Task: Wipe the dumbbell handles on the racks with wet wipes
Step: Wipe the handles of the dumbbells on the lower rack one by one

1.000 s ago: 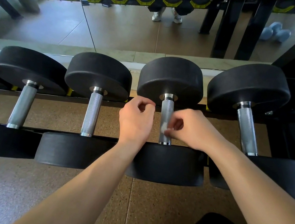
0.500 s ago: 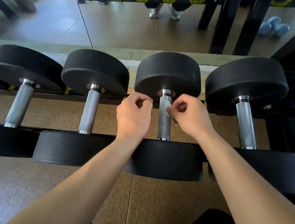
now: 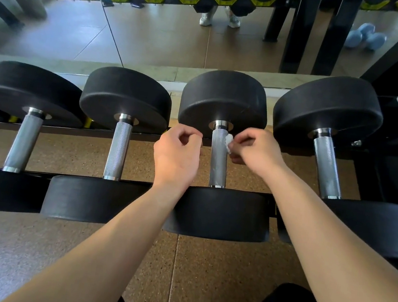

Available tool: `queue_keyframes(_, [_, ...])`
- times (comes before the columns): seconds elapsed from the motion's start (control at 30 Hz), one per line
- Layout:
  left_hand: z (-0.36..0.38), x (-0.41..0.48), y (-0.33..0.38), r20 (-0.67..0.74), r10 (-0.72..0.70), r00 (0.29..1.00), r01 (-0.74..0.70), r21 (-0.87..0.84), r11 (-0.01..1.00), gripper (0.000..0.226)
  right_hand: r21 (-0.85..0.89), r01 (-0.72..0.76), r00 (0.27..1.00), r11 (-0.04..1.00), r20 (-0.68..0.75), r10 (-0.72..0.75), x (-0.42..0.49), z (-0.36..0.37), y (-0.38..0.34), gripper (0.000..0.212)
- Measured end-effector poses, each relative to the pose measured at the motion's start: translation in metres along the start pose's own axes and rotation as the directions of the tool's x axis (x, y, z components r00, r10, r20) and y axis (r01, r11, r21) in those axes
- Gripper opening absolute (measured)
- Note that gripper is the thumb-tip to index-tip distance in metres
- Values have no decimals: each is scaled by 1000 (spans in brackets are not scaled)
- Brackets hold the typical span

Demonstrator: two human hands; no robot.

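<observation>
Black rack, row of black dumbbells, third one from the left in play. Its knurled steel handle sits between the hands. The left hand is curled just beside it, nothing visible inside. The right hand pinches a tiny scrunched white wipe against the handle's right side, up near the far head.

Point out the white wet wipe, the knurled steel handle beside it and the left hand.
white crumpled wet wipe point(image 3: 229, 142): head view, middle of the wad.
knurled steel dumbbell handle point(image 3: 218, 164): head view, bare mid-shaft.
left hand point(image 3: 175, 158): head view, back of the hand.
</observation>
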State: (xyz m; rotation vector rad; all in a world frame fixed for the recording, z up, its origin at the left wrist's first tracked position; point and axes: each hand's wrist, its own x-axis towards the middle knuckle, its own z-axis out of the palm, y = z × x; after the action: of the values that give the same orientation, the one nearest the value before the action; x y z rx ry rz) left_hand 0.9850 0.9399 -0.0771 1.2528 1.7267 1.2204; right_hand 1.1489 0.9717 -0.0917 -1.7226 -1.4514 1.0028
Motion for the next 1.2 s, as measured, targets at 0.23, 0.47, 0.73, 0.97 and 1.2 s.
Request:
queue_keyframes(0.23, [0,1,-1,4,1,1000,-1,1,1000,20,-414,55,912,909,392,124,-26,-16,2,10])
queue_keyframes(0.47, [0,0,0,-1,4,1000,-4,15,1000,20,-89,98,995,991,9,-98,-11,-1,-7,8])
queue_keyframes(0.73, [-1,0,-1,14,9,1000,-9,19,1000,19,-390,285,917,876,378,-130,-28,-14,-11,12])
queue_keyframes(0.97, [-1,0,0,10,1,1000,-2,20,1000,19,-336,327,944,883,78,-320,-4,-3,-11,11])
queue_keyframes(1.2, [-2,-1,0,16,13,1000,-13,12,1000,18,-451,494,855,743,408,-321,-14,-5,-23,16])
